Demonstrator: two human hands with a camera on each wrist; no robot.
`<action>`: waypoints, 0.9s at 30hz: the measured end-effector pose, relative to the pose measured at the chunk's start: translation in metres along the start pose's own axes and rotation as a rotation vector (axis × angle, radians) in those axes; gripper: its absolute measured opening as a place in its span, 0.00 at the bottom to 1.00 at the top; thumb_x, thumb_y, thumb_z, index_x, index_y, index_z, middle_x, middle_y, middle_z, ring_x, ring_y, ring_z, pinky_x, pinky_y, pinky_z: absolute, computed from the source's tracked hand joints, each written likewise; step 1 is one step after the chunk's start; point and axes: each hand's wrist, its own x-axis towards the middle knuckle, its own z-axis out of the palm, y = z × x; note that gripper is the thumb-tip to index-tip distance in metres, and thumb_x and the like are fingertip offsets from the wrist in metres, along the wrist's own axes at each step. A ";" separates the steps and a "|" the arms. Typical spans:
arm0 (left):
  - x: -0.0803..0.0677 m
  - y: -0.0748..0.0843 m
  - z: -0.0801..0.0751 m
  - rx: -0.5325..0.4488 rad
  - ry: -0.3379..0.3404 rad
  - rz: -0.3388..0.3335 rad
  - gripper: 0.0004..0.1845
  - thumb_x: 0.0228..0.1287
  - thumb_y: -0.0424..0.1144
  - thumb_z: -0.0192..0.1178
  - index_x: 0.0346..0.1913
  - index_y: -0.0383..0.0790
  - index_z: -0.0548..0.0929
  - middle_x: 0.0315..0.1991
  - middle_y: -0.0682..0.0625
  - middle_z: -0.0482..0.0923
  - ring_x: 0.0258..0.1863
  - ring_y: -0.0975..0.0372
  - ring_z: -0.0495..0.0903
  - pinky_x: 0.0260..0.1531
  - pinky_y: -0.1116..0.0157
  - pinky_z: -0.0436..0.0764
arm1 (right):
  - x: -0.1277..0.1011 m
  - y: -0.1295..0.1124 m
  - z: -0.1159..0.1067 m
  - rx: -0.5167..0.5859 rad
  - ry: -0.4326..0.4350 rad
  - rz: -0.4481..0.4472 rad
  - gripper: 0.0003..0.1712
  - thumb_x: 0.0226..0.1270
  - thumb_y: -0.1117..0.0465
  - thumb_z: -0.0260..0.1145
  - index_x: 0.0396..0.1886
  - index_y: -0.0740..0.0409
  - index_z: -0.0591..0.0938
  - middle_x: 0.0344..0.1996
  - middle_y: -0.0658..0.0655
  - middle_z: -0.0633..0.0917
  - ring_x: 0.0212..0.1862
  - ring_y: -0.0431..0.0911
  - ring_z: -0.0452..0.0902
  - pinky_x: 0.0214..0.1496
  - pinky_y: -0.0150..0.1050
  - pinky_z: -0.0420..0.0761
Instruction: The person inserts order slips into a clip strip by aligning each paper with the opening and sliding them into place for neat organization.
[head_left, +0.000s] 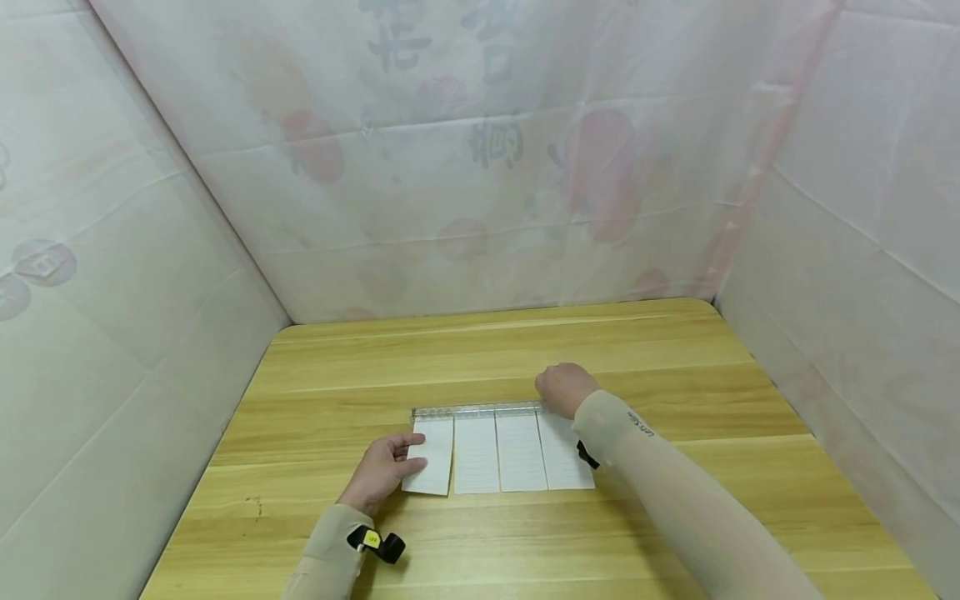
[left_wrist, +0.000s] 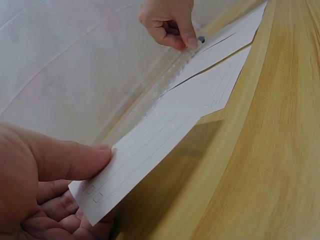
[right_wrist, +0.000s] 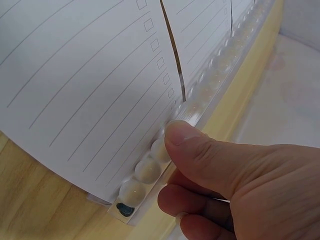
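A clear ticket rail [head_left: 476, 412] with a row of round clear beads lies across the tops of several white lined paper slips. The leftmost slip [head_left: 433, 454] has its edge between the thumb and fingers of my left hand [head_left: 378, 473]; in the left wrist view this slip [left_wrist: 145, 155] is lifted at that end, showing ruled lines and small checkboxes. At the rail's right end, my right hand [head_left: 566, 387] grips it, thumb [right_wrist: 182, 137] on the beads and fingers curled beneath. A dark spot [right_wrist: 125, 209] marks the rail's end near the rightmost slip [right_wrist: 75, 100].
Two more slips, a second [head_left: 476, 454] and a third [head_left: 522, 450], lie side by side between the hands. Everything rests on a wood-grain table [head_left: 337, 367]. Pale printed cloth walls [head_left: 450, 192] stand behind and at both sides.
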 end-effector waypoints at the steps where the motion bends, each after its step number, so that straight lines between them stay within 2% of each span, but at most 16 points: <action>1: 0.000 0.000 0.000 -0.005 0.000 -0.001 0.21 0.57 0.33 0.69 0.55 0.36 0.81 0.60 0.40 0.74 0.56 0.50 0.70 0.58 0.49 0.69 | 0.000 0.000 0.000 -0.001 0.002 -0.001 0.07 0.62 0.61 0.70 0.26 0.56 0.81 0.21 0.49 0.80 0.21 0.38 0.69 0.30 0.35 0.77; 6: 0.001 0.001 0.002 -0.013 0.009 -0.008 0.22 0.57 0.33 0.69 0.56 0.35 0.81 0.63 0.37 0.70 0.62 0.47 0.67 0.61 0.47 0.66 | 0.001 0.001 0.002 -0.001 0.006 0.001 0.08 0.61 0.60 0.70 0.26 0.56 0.81 0.20 0.49 0.80 0.21 0.38 0.69 0.31 0.36 0.78; 19: 0.005 0.000 0.003 0.011 0.027 -0.021 0.22 0.57 0.32 0.69 0.56 0.35 0.81 0.62 0.38 0.71 0.61 0.48 0.69 0.60 0.48 0.68 | 0.000 0.001 0.002 0.020 -0.004 0.008 0.08 0.56 0.57 0.74 0.28 0.55 0.83 0.24 0.49 0.83 0.27 0.41 0.78 0.35 0.37 0.80; 27: 0.003 -0.001 0.004 0.007 0.030 -0.029 0.22 0.57 0.32 0.69 0.56 0.36 0.81 0.64 0.37 0.69 0.64 0.46 0.66 0.62 0.47 0.65 | 0.000 0.000 0.001 0.009 -0.012 0.013 0.08 0.58 0.58 0.73 0.27 0.55 0.82 0.22 0.48 0.81 0.23 0.38 0.72 0.33 0.36 0.79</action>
